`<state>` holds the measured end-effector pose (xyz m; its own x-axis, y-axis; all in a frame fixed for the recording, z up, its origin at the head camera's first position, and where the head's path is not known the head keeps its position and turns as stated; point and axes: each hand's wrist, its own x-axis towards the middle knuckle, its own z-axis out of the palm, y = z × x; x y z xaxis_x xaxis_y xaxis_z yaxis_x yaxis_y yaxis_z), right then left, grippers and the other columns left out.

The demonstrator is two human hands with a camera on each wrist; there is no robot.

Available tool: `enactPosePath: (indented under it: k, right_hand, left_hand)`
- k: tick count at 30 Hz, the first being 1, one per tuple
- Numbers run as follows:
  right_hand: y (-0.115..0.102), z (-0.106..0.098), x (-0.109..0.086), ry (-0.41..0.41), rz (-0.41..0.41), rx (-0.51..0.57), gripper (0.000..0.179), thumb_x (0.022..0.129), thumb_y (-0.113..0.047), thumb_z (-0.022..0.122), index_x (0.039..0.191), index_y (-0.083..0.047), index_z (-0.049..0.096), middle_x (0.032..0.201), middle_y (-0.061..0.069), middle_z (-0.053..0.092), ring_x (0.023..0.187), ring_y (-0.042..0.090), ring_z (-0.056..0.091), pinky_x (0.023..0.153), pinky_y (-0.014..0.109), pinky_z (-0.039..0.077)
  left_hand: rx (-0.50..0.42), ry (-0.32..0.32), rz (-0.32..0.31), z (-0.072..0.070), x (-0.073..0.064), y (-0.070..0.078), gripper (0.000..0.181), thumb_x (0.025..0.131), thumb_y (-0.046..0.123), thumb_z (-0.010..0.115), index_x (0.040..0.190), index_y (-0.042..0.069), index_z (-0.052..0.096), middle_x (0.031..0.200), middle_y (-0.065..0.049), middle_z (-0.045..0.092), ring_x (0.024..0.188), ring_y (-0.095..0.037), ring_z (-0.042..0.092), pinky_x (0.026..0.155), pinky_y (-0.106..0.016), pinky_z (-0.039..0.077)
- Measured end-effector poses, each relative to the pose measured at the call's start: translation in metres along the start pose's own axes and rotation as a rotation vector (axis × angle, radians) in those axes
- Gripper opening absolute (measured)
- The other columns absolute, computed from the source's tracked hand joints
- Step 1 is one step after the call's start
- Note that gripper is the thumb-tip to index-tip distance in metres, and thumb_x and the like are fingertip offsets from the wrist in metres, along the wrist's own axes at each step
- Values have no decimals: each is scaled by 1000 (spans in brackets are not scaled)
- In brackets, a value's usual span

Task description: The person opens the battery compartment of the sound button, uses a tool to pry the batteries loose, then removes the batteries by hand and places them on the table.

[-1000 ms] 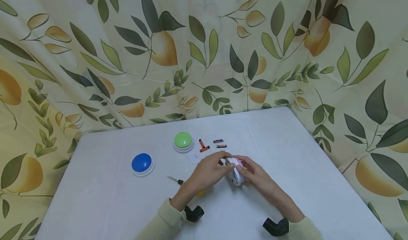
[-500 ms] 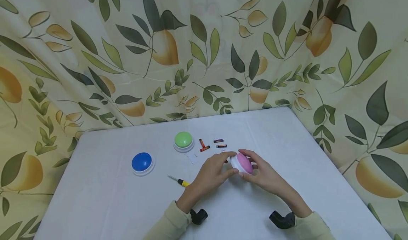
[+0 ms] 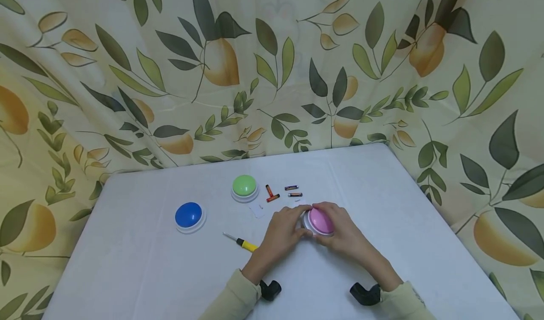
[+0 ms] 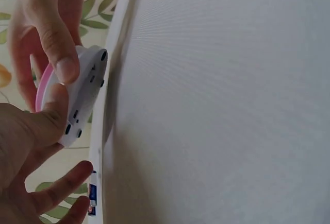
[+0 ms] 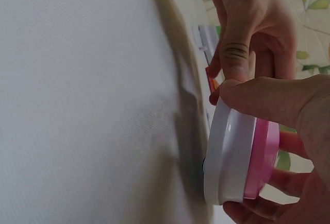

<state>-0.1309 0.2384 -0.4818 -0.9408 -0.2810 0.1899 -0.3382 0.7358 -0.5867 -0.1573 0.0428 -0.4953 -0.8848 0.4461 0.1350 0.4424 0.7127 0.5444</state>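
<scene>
Left grip (image 3: 283, 231) and right grip (image 3: 343, 229) both pinching white-based pink button (image 3: 321, 220), tilted, over counter (image 3: 148, 273). Yellow screwdriver (image 3: 246, 245) near left grip, partly hidden. Four batteries (image 3: 273, 198) beyond; green button (image 3: 244, 186) left of batteries, blue button (image 3: 189, 214) farther left, nearer.

Pink button (image 3: 320, 221), blue button (image 3: 189, 215), green button (image 3: 244, 186): all white-based. Screwdriver handle (image 3: 247, 245): yellow and black. Backdrop (image 3: 276, 107): cream, leaf-and-fruit print in green and orange. Table cover (image 3: 140, 268): white.
</scene>
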Motion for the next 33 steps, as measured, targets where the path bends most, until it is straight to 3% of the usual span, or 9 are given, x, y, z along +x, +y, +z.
enactPosePath:
  k: [8,18,28,33]
  right_hand:
    - [-8,12,1,24,4,-39,71,77,-18,93,139,-8,59,137,17,60,121,37,55,90,48,56]
    - [-16,20,4,-2,47,-94,70,80,-23,91,141,-10,59,139,15,59,123,37,53,94,52,57]
    - [-20,23,3,-22,58,-144,73,78,-18,92,143,-10,58,142,17,56,125,39,51,97,56,56]
    - [-22,22,3,-58,81,-154,76,78,-17,92,145,-11,56,146,16,55,130,40,49,101,59,53]
  left_hand:
    - [76,28,-22,4,-2,-6,66,80,39,88,139,24,63,126,5,76,106,-19,67,94,-42,52]
    - [65,63,-43,1,-7,-10,65,77,37,91,136,26,66,122,5,77,110,-19,66,99,-45,51]
    - [58,-3,-92,-1,-11,-9,62,83,36,88,140,23,64,124,2,74,116,-21,63,105,-46,49]
    - [93,-22,-69,-9,-17,-10,58,90,32,83,143,23,63,134,4,72,121,-21,61,104,-46,50]
